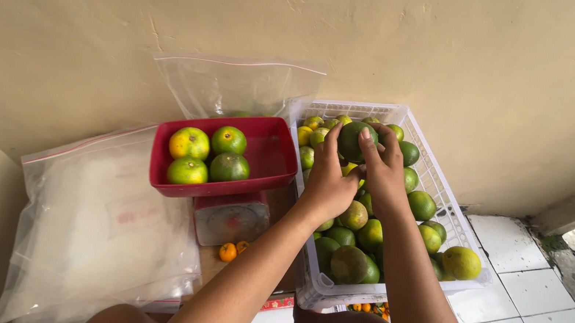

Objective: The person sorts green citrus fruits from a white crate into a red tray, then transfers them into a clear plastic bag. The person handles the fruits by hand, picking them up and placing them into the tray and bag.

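Both of my hands reach into a white plastic crate (440, 182) full of green and yellowish citrus fruits. My left hand (328, 182) and my right hand (384, 168) together grip one dark green fruit (354, 139), lifted just above the pile at the crate's far end. To the left, a red tray (271, 159) sits on a small kitchen scale (230, 220) and holds several green-yellow fruits (209, 155).
A clear zip bag (238, 88) leans on the beige wall behind the tray. A stack of large clear plastic bags (97, 233) lies at the left. Two tiny orange fruits (231, 250) rest by the scale. White floor tiles (535, 305) spread to the right. My knees show at the bottom.
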